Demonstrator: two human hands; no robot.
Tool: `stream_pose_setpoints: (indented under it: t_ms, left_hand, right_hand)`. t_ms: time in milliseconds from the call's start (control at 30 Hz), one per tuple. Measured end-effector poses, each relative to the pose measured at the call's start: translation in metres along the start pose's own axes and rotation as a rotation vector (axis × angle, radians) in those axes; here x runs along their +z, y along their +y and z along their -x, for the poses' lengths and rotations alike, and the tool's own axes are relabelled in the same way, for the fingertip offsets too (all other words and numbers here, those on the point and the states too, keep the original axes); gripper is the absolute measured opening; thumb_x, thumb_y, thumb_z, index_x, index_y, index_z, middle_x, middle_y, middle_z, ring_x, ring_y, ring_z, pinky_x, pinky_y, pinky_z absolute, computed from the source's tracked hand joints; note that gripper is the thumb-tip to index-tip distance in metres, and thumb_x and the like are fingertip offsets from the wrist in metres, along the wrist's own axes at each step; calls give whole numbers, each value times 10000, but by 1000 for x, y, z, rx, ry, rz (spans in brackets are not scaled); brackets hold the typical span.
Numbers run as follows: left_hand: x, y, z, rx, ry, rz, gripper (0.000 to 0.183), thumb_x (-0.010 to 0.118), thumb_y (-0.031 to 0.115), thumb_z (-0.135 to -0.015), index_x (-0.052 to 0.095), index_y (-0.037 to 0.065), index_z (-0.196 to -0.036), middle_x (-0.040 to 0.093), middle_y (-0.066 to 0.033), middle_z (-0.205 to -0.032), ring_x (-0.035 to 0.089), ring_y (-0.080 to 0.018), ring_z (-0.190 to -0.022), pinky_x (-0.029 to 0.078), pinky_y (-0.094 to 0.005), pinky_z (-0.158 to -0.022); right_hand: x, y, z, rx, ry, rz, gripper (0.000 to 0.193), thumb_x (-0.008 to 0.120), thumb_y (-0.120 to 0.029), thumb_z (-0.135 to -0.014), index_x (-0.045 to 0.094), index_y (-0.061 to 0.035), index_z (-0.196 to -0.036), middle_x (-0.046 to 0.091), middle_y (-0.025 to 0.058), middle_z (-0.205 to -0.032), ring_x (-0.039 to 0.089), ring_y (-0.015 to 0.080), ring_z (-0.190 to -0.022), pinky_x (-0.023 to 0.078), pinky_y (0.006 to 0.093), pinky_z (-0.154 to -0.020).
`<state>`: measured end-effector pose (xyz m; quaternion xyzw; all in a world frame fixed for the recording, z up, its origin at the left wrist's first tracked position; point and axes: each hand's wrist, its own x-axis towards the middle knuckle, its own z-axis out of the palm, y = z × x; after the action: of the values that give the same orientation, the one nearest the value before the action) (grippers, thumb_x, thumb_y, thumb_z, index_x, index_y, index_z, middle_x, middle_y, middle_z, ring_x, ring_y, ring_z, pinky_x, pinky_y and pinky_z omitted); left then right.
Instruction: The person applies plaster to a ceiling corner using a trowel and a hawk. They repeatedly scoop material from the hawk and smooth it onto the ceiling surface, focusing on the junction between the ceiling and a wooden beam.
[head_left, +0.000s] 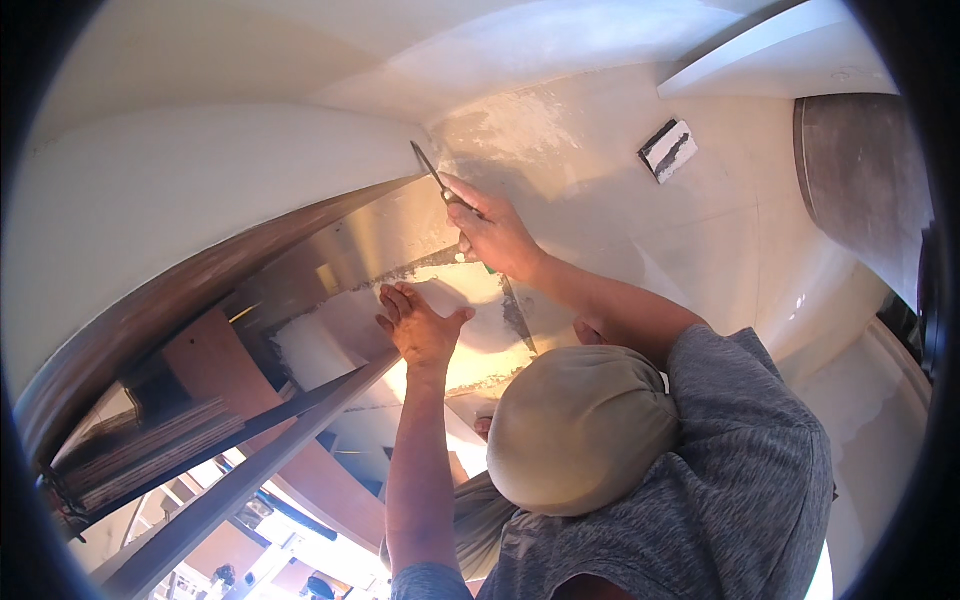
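Dark-bladed tool: the slim hand tool is held at the upper middle of the view, its blade seen nearly edge-on, so its full width cannot be told.
Right hand: the tool's handle is gripped by the right hand, with the fingers curled round it and the index finger laid forward along it.
Blade direction: the blade is carried ahead of the right hand and to its left, toward the bend where the pale wall is met by the stained surface.
Long axis: the tool is slanted from the right fist up and leftward in the view; whether the wall is touched by the tip cannot be told.
Left hand: the left hand is held with the fingers a little spread and the thumb set out to the right; nothing is seen gripped. Whether the palm is pressed on the patch below cannot be told.
Nearer hand: the tool is borne by the right hand alone; the left is kept apart, lower in the view.
Rough-edged patch: the pale patch is spread beneath and around the left hand, partly lit.
Striped block: a small pale rectangular block with a dark stripe is set well apart, to the right of the tool.
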<state>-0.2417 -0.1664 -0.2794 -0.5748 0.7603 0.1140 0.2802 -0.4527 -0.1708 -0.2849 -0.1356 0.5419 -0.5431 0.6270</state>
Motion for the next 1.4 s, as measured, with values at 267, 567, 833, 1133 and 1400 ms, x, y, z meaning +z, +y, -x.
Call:
stream_pose_setpoints:
  t_ms: [267, 567, 833, 1133, 1400]
  left_hand:
    - [0, 0, -2, 1, -13, -28, 1373, 870, 694, -678, 246, -124, -1587, 276, -369, -1645, 226, -441, -1587, 256, -641, -1236]
    - [7, -3, -1, 11, 29, -1, 1354, 883, 681, -662, 284, -125, -1571, 285, -366, -1641, 231, -440, -1584, 253, -652, -1230]
    - [3, 0, -3, -2, 26, -38, 1356, 880, 679, -668, 273, -122, -1578, 288, -346, -1649, 226, -413, -1592, 257, -656, -1228]
    - [2, 0, -3, -23, -37, -82, 1386, 840, 734, -688, 230, -113, -1600, 254, -355, -1666, 220, -411, -1598, 234, -619, -1253]
    - [-6, 1, 0, -28, -49, -14, 1353, 853, 705, -693, 255, -111, -1591, 262, -332, -1668, 194, -400, -1606, 205, -627, -1256]
  right_hand:
    - [-6, -3, -21, -56, -39, 34, 544, 555, -201, -1101, 426, -173, -1629, 587, 8, -966, 569, 72, -700, 533, 255, -626]
    - [-4, -2, -23, -110, -18, 72, 541, 556, -190, -1097, 433, -153, -1623, 571, -12, -969, 558, 72, -698, 515, 256, -613]
    - [-2, -1, -20, -74, -19, 80, 550, 569, -201, -1103, 422, -187, -1633, 568, -16, -956, 557, 70, -697, 524, 261, -622]
    - [4, 3, -5, -85, 26, 27, 526, 562, -200, -1074, 481, -134, -1590, 604, 43, -840, 557, 108, -607, 526, 329, -596]
    - [-3, 6, -6, -29, 20, 101, 507, 561, -212, -1079, 507, -161, -1580, 607, 38, -846, 547, 104, -623, 505, 313, -594]
